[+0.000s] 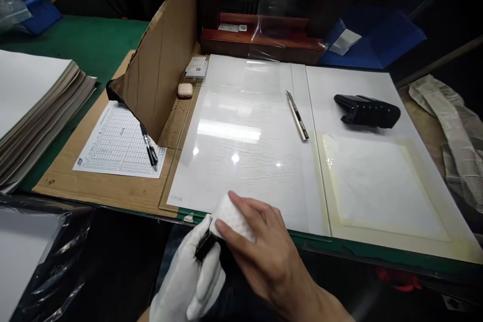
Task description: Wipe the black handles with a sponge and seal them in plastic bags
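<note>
Left hand point(192, 276): gloved in white, at the near edge of the glossy white sheet point(241, 136), fingers curled shut around a small black object point(206, 245).
Right hand point(260, 246): bare, fingers closed loosely over a white pad point(230, 219), thumb under it, fingertips on top.
White pad: pressed against the black object, between both hands, just at the sheet's near edge.
Craft knife point(297, 115): on the sheet's right side, well beyond the hands.
Black holder point(367, 110): right of the sheet, on a matte white board point(377, 186).
Pen point(149, 147): left of the sheet, on a printed form point(113, 146).
Cardboard flap point(162, 60): upright along the sheet's left edge.
Earbud case point(184, 90): at the sheet's far left corner.
Tabletop point(90, 40): green, beyond.
</note>
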Tool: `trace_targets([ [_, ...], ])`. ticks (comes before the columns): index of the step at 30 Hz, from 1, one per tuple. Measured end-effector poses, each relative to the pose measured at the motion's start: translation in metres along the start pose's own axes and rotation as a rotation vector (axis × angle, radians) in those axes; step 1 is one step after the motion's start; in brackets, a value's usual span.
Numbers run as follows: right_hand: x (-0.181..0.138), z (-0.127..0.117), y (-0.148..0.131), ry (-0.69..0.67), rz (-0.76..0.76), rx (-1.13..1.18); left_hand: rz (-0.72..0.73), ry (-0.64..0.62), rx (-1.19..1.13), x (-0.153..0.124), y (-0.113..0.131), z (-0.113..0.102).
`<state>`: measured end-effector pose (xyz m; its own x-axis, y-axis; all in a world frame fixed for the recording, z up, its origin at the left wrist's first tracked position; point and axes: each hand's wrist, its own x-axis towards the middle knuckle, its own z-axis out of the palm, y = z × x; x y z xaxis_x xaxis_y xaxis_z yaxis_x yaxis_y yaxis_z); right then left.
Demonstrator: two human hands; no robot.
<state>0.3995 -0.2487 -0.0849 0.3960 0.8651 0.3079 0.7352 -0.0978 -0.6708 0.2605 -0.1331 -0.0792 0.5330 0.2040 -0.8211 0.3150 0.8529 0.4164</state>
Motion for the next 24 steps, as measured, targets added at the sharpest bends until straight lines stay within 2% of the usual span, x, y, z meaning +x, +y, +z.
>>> trace_targets([
  [1, -0.001, 0.001, -0.001, -0.016, -0.015, -0.005, -0.007, 0.003, -0.019, 0.0, 0.001, 0.002],
  [4, -0.002, 0.0, 0.001, 0.001, 0.09, -0.029, -0.035, 0.026, -0.063, -0.001, 0.003, 0.003],
  [8, 0.001, -0.003, 0.003, -0.052, 0.017, -0.007, -0.008, -0.013, -0.056, 0.0, -0.002, -0.004],
  [11, 0.002, -0.005, 0.004, -0.032, 0.104, 0.006, 0.025, -0.024, -0.032, 0.002, -0.005, -0.009],
  [14, 0.001, -0.007, 0.003, -0.069, 0.085, 0.059, 0.015, -0.029, 0.06, 0.004, -0.008, -0.017],
  [16, 0.002, -0.013, 0.003, -0.123, 0.174, 0.183, 0.019, -0.015, 0.137, 0.005, -0.011, -0.024],
  [19, 0.008, -0.031, 0.003, -0.209, 0.55, 0.549, 0.089, 0.008, 0.242, 0.003, -0.014, -0.036],
  [21, 0.013, -0.043, 0.002, -0.25, 0.739, 0.858, 0.131, -0.026, 0.289, 0.001, -0.011, -0.038],
  [23, 0.017, -0.051, -0.002, -0.243, 0.791, 1.072, 0.169, -0.081, 0.325, -0.001, -0.001, -0.034],
  [24, 0.017, -0.051, -0.006, -0.206, 0.783, 1.1, 0.19, -0.113, 0.35, -0.002, 0.006, -0.029],
])
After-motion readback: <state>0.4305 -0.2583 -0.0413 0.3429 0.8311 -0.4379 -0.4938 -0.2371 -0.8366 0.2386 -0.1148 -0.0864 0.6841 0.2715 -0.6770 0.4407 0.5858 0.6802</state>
